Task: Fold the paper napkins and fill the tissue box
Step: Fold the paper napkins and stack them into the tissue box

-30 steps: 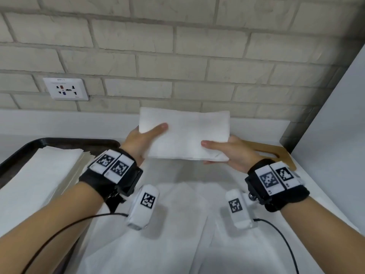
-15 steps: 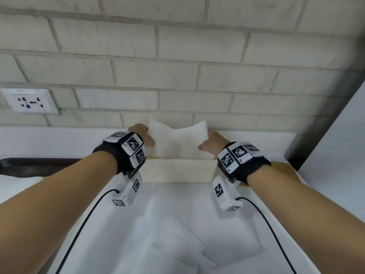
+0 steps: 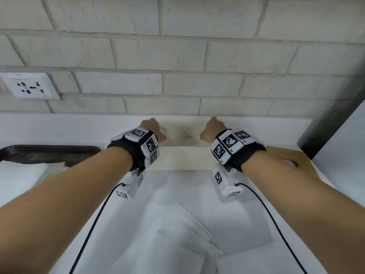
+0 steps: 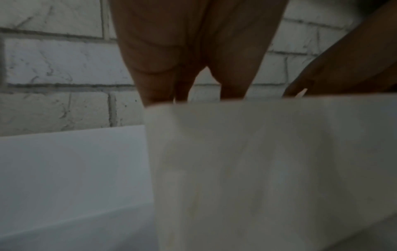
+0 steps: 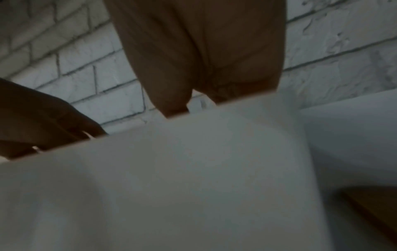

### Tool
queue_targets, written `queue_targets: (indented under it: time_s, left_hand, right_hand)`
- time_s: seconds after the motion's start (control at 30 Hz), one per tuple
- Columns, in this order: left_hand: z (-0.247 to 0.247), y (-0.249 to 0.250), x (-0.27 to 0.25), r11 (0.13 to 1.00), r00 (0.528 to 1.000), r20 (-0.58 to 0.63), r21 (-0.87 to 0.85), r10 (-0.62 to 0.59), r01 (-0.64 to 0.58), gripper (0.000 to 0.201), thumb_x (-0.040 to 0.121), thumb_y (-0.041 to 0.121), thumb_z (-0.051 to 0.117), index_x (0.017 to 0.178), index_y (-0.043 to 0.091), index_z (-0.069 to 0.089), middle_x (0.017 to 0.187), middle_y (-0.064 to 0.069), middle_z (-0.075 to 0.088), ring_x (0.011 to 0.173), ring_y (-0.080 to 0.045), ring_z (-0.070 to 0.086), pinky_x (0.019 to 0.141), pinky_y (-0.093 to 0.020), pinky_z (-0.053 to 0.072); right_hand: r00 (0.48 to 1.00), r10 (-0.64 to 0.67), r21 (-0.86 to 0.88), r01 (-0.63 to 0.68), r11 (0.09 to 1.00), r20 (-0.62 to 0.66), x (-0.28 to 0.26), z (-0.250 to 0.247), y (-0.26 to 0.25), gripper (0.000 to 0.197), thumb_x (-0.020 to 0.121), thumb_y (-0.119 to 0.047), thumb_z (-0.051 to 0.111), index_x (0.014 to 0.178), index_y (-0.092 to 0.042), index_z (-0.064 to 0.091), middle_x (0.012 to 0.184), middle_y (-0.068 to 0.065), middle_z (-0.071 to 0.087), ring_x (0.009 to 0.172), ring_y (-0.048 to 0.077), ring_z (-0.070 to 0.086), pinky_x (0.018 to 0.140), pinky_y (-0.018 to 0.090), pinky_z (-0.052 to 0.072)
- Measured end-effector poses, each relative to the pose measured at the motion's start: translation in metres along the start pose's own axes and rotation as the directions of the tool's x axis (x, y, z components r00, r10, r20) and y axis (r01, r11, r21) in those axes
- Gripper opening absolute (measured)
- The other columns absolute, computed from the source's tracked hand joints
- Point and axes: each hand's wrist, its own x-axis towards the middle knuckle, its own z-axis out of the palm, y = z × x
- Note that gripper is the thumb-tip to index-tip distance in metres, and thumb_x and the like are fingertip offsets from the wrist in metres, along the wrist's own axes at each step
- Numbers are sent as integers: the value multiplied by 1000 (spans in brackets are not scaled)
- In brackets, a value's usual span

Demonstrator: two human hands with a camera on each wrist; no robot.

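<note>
A cream tissue box stands open-topped against the brick wall. A white folded napkin lies low inside it, between my two hands. My left hand reaches into the box's left end and my right hand into its right end. In the left wrist view the left fingers run straight down behind the box wall. The right fingers do the same behind the wall. All fingertips are hidden below the rim.
A black tray with a stack of flat napkins sits at the left. A wooden board lies right of the box. Folded napkins lie on the white table near me. A white panel closes the right side.
The napkin, held up in both hands a second ago, has gone down into the box. Both hands followed it down, and it no longer sticks up above the rim.
</note>
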Motion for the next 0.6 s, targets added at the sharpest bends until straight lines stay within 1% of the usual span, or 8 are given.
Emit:
queue_targets:
  time_s: [0.03,0.1,0.17,0.23,0.33,0.4,0.47,0.6]
  left_hand:
    - [0,-3,-3,996,1000,-28,-83,11,-14,45,89,22,54,129,4,43,120,-15,55,113,-29,54,84,-32,46]
    - [-3,-10,-18,980,991,-120,-185,51,-73,44,88,25,53,129,12,45,131,-12,51,119,-29,51,93,-34,42]
    - [-9,-16,-39,960,985,-158,-261,64,-105,38,88,26,52,125,15,48,130,-10,52,117,-27,52,94,-34,42]
    - [-12,-22,-64,956,984,-158,-267,79,-119,37,89,26,51,124,15,48,129,-10,53,118,-26,51,93,-33,42]
    - [-13,-30,-105,975,995,-68,-205,72,-85,39,90,29,50,126,14,48,129,-11,54,117,-26,52,89,-29,42]
    - [-8,-35,-130,993,996,56,-97,67,-62,43,92,30,49,129,9,49,130,-13,54,118,-28,53,91,-29,44]
    - [4,-43,-152,998,984,169,-5,60,-60,49,92,34,50,132,6,47,133,-14,53,121,-28,52,95,-29,44]
    - [42,-69,-177,999,946,324,49,-8,-8,70,84,46,58,141,12,34,144,-8,41,131,-25,41,105,-32,36]
  right_hand:
    - [1000,10,50,-9,999,-26,-5,-4,-2,60,94,-15,47,144,0,18,145,21,34,131,33,40,103,36,38]
    - [995,-15,127,28,992,-102,-24,-11,-5,61,92,-14,50,144,-4,18,143,20,32,128,35,40,99,38,40]
    - [990,-45,133,63,989,-135,-44,-18,-2,57,91,-15,50,141,-6,24,141,19,32,127,35,40,97,39,41]
    - [989,-67,117,83,990,-133,-66,-21,2,55,91,-17,49,140,-7,27,140,18,31,126,34,40,96,39,41]
    - [988,-117,97,127,987,-100,-98,-23,6,53,91,-20,49,138,-8,30,140,17,32,126,33,41,97,36,41]
    - [989,-147,93,149,984,-34,-121,-17,10,50,90,-21,51,136,-9,35,138,14,38,124,30,44,94,32,41]
    - [977,-189,83,182,980,94,-146,-5,14,51,89,-23,56,135,-10,39,137,12,44,123,27,47,90,27,40]
    - [890,-225,-15,251,968,397,-184,31,23,70,83,-37,66,140,-13,34,143,7,40,128,24,43,99,29,37]
